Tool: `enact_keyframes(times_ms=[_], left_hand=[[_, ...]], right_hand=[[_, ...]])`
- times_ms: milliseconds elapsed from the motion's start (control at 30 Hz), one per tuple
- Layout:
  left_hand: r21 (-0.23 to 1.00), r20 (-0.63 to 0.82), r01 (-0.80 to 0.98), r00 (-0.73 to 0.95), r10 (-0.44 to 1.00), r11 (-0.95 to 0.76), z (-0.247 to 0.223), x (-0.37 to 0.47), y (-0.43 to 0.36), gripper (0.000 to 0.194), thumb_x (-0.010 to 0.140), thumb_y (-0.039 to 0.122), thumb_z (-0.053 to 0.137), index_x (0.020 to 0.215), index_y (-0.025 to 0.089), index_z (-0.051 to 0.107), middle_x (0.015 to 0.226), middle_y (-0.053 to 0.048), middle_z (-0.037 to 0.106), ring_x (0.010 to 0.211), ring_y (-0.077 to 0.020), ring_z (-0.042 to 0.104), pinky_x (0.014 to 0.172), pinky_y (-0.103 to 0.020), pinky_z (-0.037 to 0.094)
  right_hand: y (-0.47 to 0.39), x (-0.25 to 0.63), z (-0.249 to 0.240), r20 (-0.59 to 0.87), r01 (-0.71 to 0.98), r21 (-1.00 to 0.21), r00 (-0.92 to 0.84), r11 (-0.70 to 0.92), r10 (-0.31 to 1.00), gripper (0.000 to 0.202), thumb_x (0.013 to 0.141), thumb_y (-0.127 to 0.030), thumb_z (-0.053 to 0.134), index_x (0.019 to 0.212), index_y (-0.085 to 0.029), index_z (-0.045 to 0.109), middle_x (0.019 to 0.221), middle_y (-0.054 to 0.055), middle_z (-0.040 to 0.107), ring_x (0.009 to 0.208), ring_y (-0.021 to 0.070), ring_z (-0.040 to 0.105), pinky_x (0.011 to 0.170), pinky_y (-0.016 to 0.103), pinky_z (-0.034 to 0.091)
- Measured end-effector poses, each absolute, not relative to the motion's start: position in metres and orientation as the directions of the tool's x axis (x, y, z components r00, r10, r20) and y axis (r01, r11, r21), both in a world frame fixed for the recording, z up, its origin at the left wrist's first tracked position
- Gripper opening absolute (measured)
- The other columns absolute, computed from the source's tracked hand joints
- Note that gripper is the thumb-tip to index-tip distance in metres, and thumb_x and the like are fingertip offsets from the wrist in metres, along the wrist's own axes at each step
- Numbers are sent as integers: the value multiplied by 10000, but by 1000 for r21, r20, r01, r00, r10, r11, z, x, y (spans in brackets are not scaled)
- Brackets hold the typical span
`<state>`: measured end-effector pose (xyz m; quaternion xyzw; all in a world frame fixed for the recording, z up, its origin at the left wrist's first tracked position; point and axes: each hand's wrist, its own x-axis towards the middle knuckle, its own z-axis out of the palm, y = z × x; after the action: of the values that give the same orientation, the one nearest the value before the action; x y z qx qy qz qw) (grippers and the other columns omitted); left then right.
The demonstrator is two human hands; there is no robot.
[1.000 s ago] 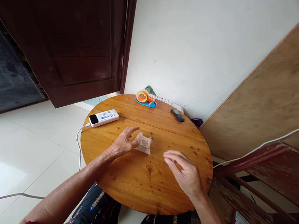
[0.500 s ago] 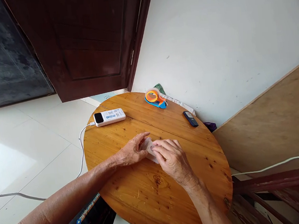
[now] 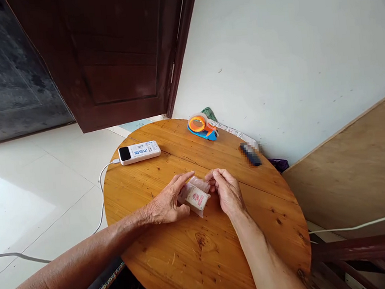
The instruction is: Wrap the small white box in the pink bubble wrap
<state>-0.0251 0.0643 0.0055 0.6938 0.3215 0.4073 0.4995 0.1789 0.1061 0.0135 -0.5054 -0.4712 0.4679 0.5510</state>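
A small clear plastic packet [image 3: 197, 199] with a pale block and red print inside lies on the round wooden table [image 3: 203, 269]. My left hand [image 3: 170, 199] rests at its left side, thumb and fingers spread around the packet's edge. Just right of the packet is my right hand [image 3: 226, 187], its fingers curled with thumb and fingertips together near the upper right corner. Whatever may be between those fingertips is too small to make out.
A white power bank [image 3: 146, 151] with a cable sits at the table's back left. An orange and blue tape dispenser [image 3: 202, 127] stands at the back edge, and a dark blurred object [image 3: 250, 154] lies at the right, near the wall.
My right hand has turned and moved off the packet to the right, uncovering the red print. My left fingers have stayed spread. The view has shifted slightly.
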Motion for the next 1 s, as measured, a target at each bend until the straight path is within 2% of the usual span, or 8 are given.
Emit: enact_keyframes(times_ms=[233,433,500,633,767,867,933,1000], left_hand=[[991,132,-66,404,905,-115,11,-26,64,756,831,421,684,1468,194,345,1181,-125,578,1039,-256,595,914,-414,493],[966,44,-241,505,862,91,16,-24,65,523,816,507,688,1203,194,525,939,-46,631,766,-166,599,676,-277,461],[948,49,-298,483,874,112,18,-22,66,487,778,494,724,1116,195,541,967,-40,618,735,-140,577,645,-254,444],[929,87,-360,438,895,86,20,-21,67,469,710,433,782,1035,203,534,972,-23,598,706,-112,543,624,-230,429],[966,-47,-202,482,875,163,15,-23,69,356,723,421,751,908,154,605,723,16,559,593,-89,463,556,-217,349],[959,-106,-186,465,879,215,11,-24,71,377,701,394,747,965,135,670,684,11,583,571,-95,460,549,-228,332],[938,-116,-244,447,887,246,11,-24,71,426,673,357,754,1033,140,686,749,-7,639,612,-110,504,581,-237,364],[915,-121,-299,435,892,270,13,-23,70,453,651,313,760,1065,141,696,835,-30,684,678,-133,556,635,-250,407]], right_hand=[[98,177,27,94,-87,-991,88,101,992,317,786,-502,702,752,-203,603,718,15,659,606,132,566,540,238,437],[97,182,33,116,-189,-972,115,137,987,308,740,-482,751,747,-206,616,714,11,666,634,134,577,595,255,458],[101,185,27,86,-199,-973,152,115,985,327,708,-491,766,758,-203,619,727,11,671,639,134,579,589,251,453],[109,191,14,63,-42,-996,236,75,970,358,716,-542,716,760,-205,605,728,12,667,620,148,571,539,255,426],[103,195,24,267,220,-955,336,200,903,341,744,-524,704,824,-206,611,650,-23,605,561,135,514,530,261,407],[87,198,44,340,244,-922,136,301,931,311,854,-511,633,768,-218,575,517,-62,516,477,112,452,518,252,377],[76,197,55,206,280,-928,-162,245,965,416,901,-564,553,674,-215,553,451,-52,500,438,111,455,515,258,374],[67,193,60,40,407,-896,-322,177,946,494,888,-625,525,609,-217,523,427,-41,501,417,120,471,490,262,358]])
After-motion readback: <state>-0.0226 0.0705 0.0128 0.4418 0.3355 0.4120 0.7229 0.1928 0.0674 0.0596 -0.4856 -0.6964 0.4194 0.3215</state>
